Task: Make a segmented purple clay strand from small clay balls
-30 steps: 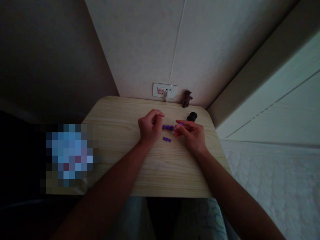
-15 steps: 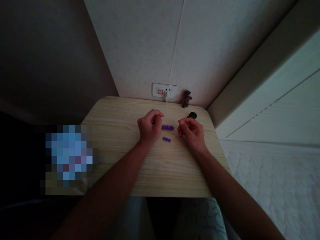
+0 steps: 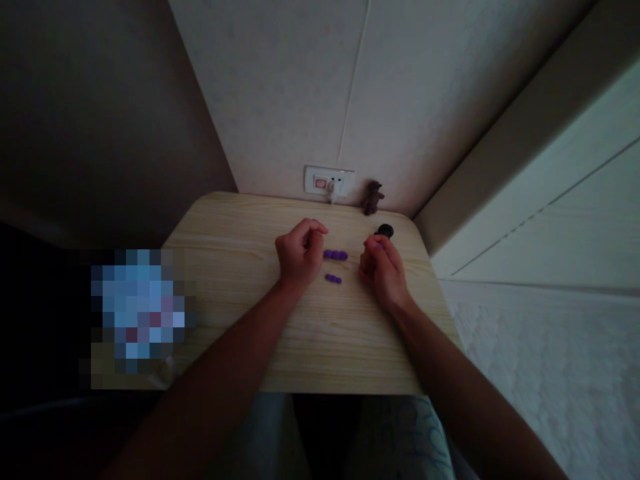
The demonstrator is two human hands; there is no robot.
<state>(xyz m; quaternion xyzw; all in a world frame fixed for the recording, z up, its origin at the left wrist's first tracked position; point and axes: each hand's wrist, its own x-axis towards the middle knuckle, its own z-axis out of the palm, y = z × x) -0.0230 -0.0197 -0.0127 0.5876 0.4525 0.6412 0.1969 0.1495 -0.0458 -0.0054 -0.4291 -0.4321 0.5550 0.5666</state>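
Note:
My left hand (image 3: 300, 252) rests on the table with its fingers curled in. A speck of purple shows at its far side, and what the fingers hold is hidden. Right beside it lies a row of joined purple balls (image 3: 336, 255), like modelling clay; the hand covers its left end. A shorter, thinner purple row (image 3: 333, 279) lies nearer to me. To the right, my right hand (image 3: 384, 270) is closed round a small purple clay lump (image 3: 379, 246), mostly covered by thumb and fingers.
Behind my right hand sits a black rounded object (image 3: 385, 231). A small dark brown figure (image 3: 373, 198) stands against the wall by a socket plate (image 3: 329, 181) with a plug in it. A blurred-out bluish thing (image 3: 137, 300) is at the left edge of the wooden table (image 3: 225, 233).
My right hand has drawn slightly right, away from the purple row, and its fingers have curled in round the purple lump. My left hand stays put.

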